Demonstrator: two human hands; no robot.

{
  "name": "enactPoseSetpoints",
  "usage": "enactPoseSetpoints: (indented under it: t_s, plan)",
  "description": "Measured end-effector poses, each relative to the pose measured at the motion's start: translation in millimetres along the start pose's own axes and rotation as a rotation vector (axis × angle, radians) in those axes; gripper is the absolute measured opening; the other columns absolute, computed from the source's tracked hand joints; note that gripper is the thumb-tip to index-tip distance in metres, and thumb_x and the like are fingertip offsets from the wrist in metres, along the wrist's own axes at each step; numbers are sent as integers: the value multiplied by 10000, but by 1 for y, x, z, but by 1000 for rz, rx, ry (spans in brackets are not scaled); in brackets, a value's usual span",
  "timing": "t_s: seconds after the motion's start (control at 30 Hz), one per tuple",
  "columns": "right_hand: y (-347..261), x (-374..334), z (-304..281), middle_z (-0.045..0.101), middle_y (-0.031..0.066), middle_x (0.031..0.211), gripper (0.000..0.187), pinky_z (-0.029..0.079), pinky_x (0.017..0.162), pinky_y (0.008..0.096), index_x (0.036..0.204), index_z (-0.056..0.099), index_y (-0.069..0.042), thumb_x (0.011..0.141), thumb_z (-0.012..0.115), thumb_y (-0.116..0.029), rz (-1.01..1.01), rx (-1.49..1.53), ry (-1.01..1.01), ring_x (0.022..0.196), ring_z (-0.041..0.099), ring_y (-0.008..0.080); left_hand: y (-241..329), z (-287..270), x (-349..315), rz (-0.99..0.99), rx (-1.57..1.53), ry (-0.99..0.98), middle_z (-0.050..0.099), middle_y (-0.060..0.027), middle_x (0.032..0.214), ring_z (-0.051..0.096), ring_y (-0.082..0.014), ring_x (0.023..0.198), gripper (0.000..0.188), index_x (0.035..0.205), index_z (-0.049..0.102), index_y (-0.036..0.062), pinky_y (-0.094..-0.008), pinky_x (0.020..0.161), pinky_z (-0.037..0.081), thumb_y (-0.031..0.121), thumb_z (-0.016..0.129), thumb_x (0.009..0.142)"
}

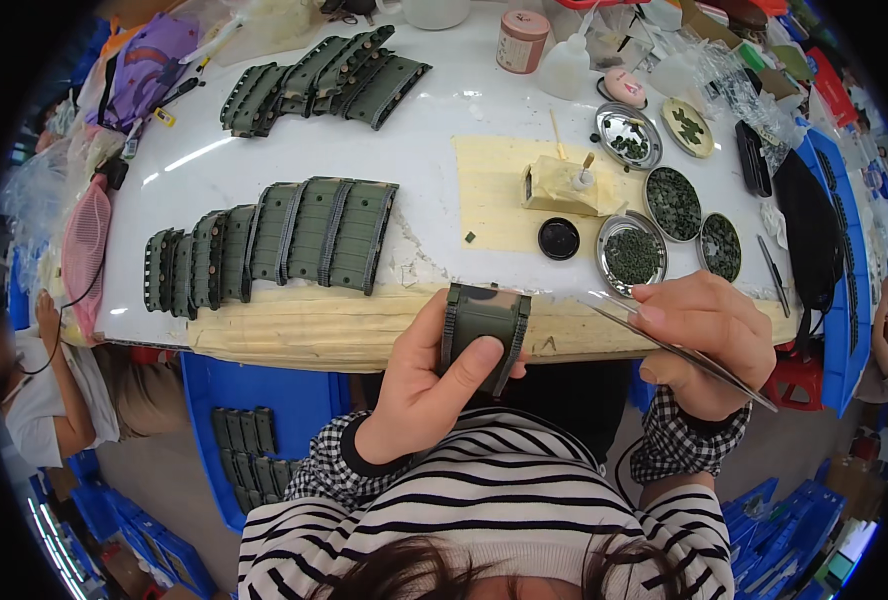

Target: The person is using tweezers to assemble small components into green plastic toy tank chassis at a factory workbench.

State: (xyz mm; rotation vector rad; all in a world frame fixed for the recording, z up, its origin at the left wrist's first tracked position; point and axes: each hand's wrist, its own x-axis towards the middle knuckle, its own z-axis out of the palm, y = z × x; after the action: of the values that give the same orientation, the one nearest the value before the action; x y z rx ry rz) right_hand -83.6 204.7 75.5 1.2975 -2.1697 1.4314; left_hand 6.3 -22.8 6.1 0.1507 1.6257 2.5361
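Note:
My left hand grips a dark green camouflage plastic panel with ribbed sides, thumb pressed on its face, just in front of the table edge. My right hand pinches long metal tweezers, their tip pointing left toward the panel. A row of matching green panels lies overlapped on the white table to the left, and a second row sits farther back.
Round metal dishes of small dark green parts stand at the right. A black lid, a tape-wrapped block, a pink jar and bottles sit behind. A blue crate with panels is below left. Another person sits at left.

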Motion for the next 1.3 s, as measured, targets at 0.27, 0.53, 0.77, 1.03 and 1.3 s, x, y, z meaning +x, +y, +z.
enactPoseSetpoints:
  t_s: [0.27, 0.53, 0.77, 1.03, 1.3]
  plan:
    - [-3, -3, 9, 695, 106, 817, 371, 581, 718, 351, 938, 707, -5, 625, 843, -151, 22, 5, 2, 703, 669, 242, -1, 1, 8, 80, 139, 80, 660, -138, 1012, 645, -182, 938, 307, 1234, 449, -9, -324, 852, 526, 182, 518, 1003]
    - [-8, -1, 13, 694, 93, 816, 374, 579, 728, 351, 943, 710, -19, 622, 850, -150, 24, 33, -4, 707, 668, 232, -7, -3, 8, 108, 203, 41, 654, -154, 1062, 642, -201, 991, 317, 1231, 448, -16, -347, 890, 522, 191, 518, 1000]
    - [-5, -7, 23, 696, 115, 926, 403, 568, 774, 381, 1036, 696, -54, 811, 680, -387, -36, 20, -38, 777, 673, 274, -10, 2, 6, 91, -54, -29, 609, -143, 1182, 595, -174, 1031, 550, 1337, 419, -67, -314, 920, 465, 384, 283, 1052]
    - [-9, 0, 43, 691, 133, 1037, 542, 527, 886, 403, 1158, 638, -34, 873, 570, -489, -145, -116, -59, 995, 641, 282, -5, 1, 11, 4, -64, -29, 637, -114, 1125, 593, -140, 967, 554, 1305, 513, -53, -253, 837, 465, 368, 282, 1029]
    - [-15, -5, 47, 657, 159, 1087, 342, 488, 903, 379, 1153, 616, -16, 915, 613, -262, 120, 92, 143, 1027, 596, 275, -3, 1, 9, -81, -112, -10, 660, -110, 1057, 602, -142, 920, 591, 1273, 560, -55, -255, 828, 461, 402, 311, 993]
